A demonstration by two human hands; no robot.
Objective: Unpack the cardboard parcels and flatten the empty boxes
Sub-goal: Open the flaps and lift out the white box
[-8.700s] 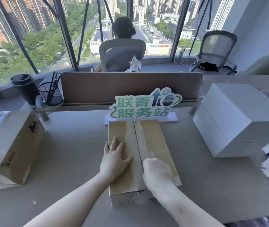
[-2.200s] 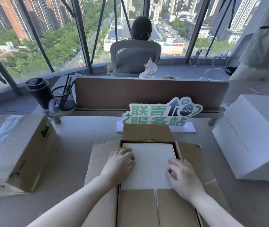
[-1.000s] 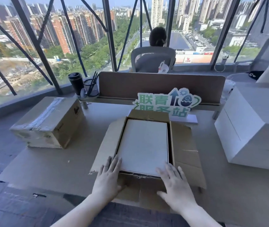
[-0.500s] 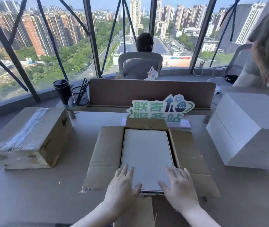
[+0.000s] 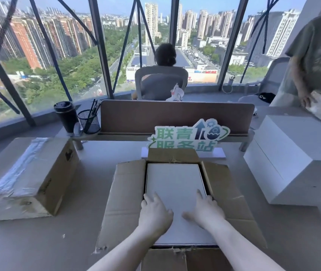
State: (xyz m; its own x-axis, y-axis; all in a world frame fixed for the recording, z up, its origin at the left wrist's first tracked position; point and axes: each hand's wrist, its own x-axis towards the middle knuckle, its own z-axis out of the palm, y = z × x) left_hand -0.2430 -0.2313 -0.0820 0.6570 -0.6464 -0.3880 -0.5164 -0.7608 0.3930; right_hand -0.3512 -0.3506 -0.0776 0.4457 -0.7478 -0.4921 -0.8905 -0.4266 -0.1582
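Resting flat on the white inner box [image 5: 175, 182], the left hand [image 5: 154, 214] and right hand [image 5: 204, 210] are lying open-fingered, gripping nothing, inside the opened cardboard parcel [image 5: 126, 192].

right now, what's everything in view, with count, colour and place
open brown cardboard box: 1, centre, flaps spread
flat white inner box: 1, inside it
taped brown cardboard parcel: 1, left
large white box: 1, right
green and white sign: 1, behind open box
black tumbler: 1, far left
black mesh pen cup: 1, beside tumbler
brown desk divider: 1, behind sign
seated person: 1, beyond divider
standing person: 1, far right
left hand: on inner box
right hand: on inner box
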